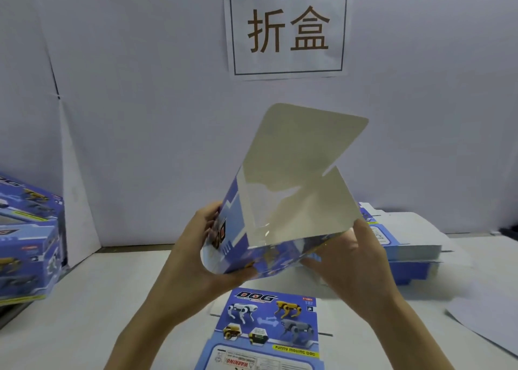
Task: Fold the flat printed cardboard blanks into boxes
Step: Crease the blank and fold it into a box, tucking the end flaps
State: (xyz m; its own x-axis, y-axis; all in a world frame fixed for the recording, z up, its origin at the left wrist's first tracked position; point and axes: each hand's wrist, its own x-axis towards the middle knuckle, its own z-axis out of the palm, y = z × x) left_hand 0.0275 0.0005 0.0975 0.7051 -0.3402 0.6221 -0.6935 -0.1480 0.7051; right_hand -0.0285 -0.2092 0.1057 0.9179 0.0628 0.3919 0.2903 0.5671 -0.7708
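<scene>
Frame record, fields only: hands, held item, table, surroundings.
left hand: grips the half-folded box at its left end
right hand: grips its lower right edge
box state: held above the table, flap open, grey inside showing
below hands: flat blank, printed side up
right side: stack of blanks
left side: folded boxes
wall: paper sign

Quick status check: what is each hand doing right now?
Left hand: holds the left end of the half-folded box.
Right hand: holds the same box's right end.
</scene>
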